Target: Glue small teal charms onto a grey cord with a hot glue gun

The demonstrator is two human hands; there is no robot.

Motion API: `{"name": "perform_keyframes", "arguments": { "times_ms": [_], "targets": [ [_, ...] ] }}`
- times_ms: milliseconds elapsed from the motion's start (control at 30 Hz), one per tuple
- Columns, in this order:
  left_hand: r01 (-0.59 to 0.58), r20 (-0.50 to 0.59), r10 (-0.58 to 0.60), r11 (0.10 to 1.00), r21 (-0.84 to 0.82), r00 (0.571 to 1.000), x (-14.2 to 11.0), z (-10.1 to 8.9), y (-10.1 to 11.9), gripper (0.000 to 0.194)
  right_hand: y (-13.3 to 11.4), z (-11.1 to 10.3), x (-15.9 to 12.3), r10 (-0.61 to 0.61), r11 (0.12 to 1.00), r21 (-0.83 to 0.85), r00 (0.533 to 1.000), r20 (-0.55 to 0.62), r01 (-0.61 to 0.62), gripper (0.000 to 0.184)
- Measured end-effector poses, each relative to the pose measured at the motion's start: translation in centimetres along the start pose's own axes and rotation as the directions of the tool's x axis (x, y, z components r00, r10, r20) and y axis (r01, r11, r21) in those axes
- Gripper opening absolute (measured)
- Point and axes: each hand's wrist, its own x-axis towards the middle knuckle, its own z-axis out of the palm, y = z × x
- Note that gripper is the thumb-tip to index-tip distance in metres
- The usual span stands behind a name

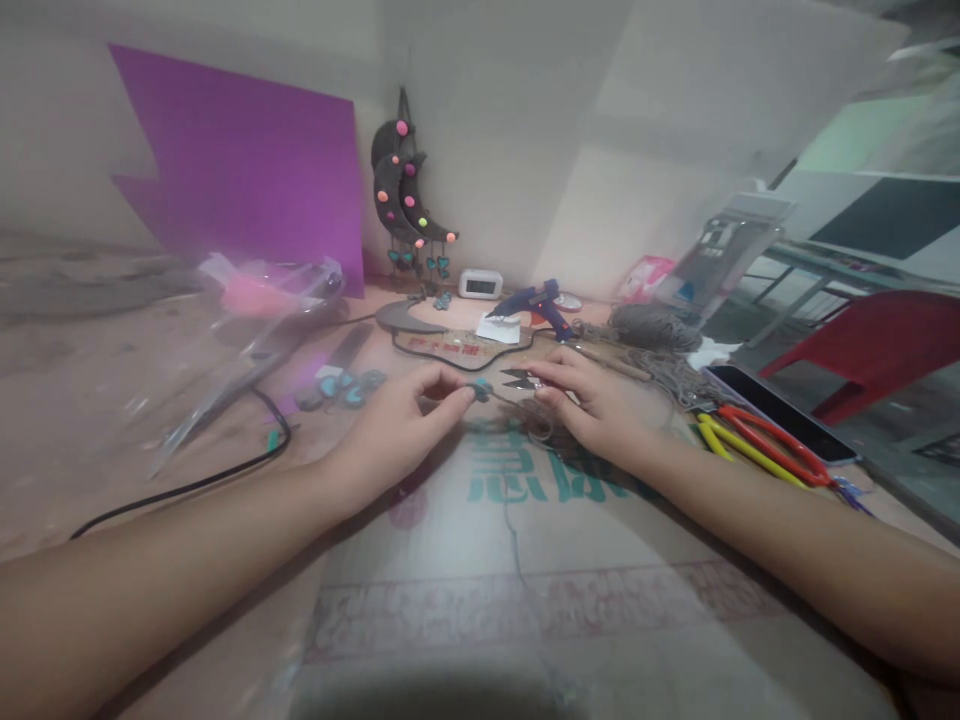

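Note:
My left hand (pixel 401 425) is closed in a pinch on a small grey-and-teal charm (pixel 481 390) at the middle of the table. A grey strand of yarn (pixel 517 404) runs from the charm toward my right hand (pixel 592 405) and loops below it. That hand is closed around small thread snips (pixel 517 379), their two dark blades apart and pointing left toward the charm. My right fingers hide the handles of the snips. Several similar teal-and-grey charms (pixel 349 388) lie to the left of my left hand, slightly blurred.
Behind my hands are a blue glue gun (pixel 544 300), a grey crescent (pixel 405 316) and a white clock (pixel 481 284). A moon hanging (pixel 401 195) is on the wall. To the right lie grey yarn (pixel 652 326), a phone (pixel 780 412) and red-handled scissors (pixel 776 445); plastic bags (pixel 262 300) sit left.

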Motion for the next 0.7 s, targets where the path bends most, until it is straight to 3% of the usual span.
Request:
{"name": "perform_keyframes", "arguments": {
  "times_ms": [700],
  "targets": [
    [-0.17,0.08,0.159,0.974,0.147,0.984,-0.04,-0.09,0.0,0.017,-0.05,0.27,-0.06,-0.036,0.999,0.021,0.998,0.049,0.035,0.03]
  ]
}}
